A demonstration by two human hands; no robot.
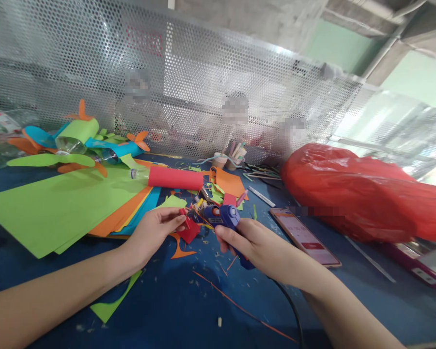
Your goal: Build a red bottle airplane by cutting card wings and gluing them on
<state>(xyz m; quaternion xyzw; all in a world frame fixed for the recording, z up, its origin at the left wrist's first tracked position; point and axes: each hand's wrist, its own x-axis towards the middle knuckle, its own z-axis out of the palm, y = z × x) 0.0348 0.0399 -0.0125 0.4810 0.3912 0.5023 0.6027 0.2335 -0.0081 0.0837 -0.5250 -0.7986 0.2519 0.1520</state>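
The right hand (245, 240) clasped a blue glue gun (221, 216) aimed leftward at the red piece (182, 212) the left hand (159, 228) pinched.

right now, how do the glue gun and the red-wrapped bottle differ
The glue gun is mostly blue; the red-wrapped bottle is red with a clear neck. The gun is in the right hand; the bottle lies on its side, untouched. Both point their narrow ends leftward.

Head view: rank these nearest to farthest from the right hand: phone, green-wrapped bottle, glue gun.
1. Glue gun: in the right hand's grip.
2. Phone: on the blue table, right of the hand.
3. Green-wrapped bottle: back left, well away from the hand.
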